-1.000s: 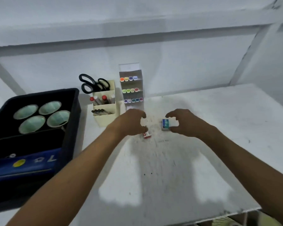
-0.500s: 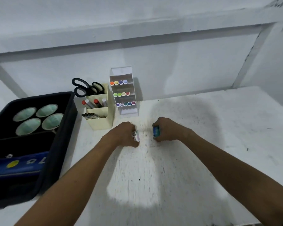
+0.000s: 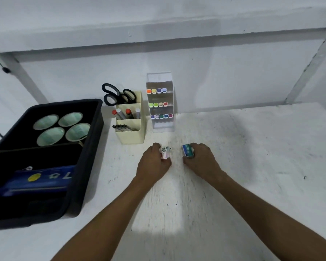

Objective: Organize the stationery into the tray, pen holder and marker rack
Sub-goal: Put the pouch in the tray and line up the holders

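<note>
Both grips hold small boxes low over the white desk (image 3: 252,147): our left hand (image 3: 154,162) curls its fingers round a small white and red box (image 3: 165,153), and our right hand (image 3: 201,159) pinches a small blue and green box (image 3: 187,150) between thumb and fingers. Each box runs its long axis away from us, toward the back wall, and the two sit near one another with a gap between. From the left, the black tray (image 3: 90,147) holds four pale green tape rolls (image 3: 62,128) in its far part and a blue pouch (image 3: 36,182) in its near part. Just beside it stands the cream pen holder (image 3: 132,136), with black scissors (image 3: 117,95) handles up at the back, upright markers in the middle step and dark pens in the front. Next stands the clear marker rack (image 3: 161,102), three rows of coloured marker ends facing us.
</note>
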Demonstrator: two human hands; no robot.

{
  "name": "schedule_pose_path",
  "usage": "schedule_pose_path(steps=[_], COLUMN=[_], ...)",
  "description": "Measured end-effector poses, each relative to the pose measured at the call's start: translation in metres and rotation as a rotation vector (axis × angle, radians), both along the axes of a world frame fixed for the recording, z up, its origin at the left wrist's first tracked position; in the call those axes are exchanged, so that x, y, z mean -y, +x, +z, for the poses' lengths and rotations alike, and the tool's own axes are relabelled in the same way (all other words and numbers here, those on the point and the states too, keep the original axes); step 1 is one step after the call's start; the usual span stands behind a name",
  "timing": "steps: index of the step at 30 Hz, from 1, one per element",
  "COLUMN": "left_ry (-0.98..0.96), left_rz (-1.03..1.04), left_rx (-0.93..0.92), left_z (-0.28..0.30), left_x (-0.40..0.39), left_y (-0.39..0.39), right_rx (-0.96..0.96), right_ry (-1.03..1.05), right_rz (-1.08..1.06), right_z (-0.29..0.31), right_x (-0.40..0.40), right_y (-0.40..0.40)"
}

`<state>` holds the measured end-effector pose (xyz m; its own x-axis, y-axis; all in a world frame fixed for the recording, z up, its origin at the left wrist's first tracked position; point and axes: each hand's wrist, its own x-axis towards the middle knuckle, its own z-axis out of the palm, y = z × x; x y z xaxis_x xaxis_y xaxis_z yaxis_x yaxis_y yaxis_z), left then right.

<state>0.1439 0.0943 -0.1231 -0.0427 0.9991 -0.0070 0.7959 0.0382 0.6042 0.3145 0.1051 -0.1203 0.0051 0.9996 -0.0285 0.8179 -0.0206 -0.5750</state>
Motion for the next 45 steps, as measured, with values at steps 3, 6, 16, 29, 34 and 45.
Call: schedule_pose_path(steps=[3,6,16,29,34,45], left_ry=[0.049,0.164,0.138,0.110,0.092,-0.027], left_rz=[0.050,0.089,0.113,0.044,0.060,0.009], left_rx=[0.048,0.091,-0.073,-0.099,-0.133,-0.220], left_z=[0.006,0.017,0.026,0.016,0.015,0.017], left_x=[-0.006,-0.021,-0.077,-0.094,-0.101,-0.100], left_y=[0.000,-0.004,-0.003,-0.007,-0.005,-0.004], right_rx=[-0.010,-0.120,-0.272,-0.199,-0.197,-0.082], right_ry=[0.095,0.237,0.330,0.324,0.278,0.134], right_rz=[0.008,0.020,-0.028,0.060,0.081,0.096], right_z=[0.001,0.009,0.004,-0.010,-0.008,-0.010], right_x=[-0.009,-0.022,-0.067,-0.087,-0.092,-0.106], right_y=[-0.010,-0.025,-0.058,-0.052,-0.054,-0.060])
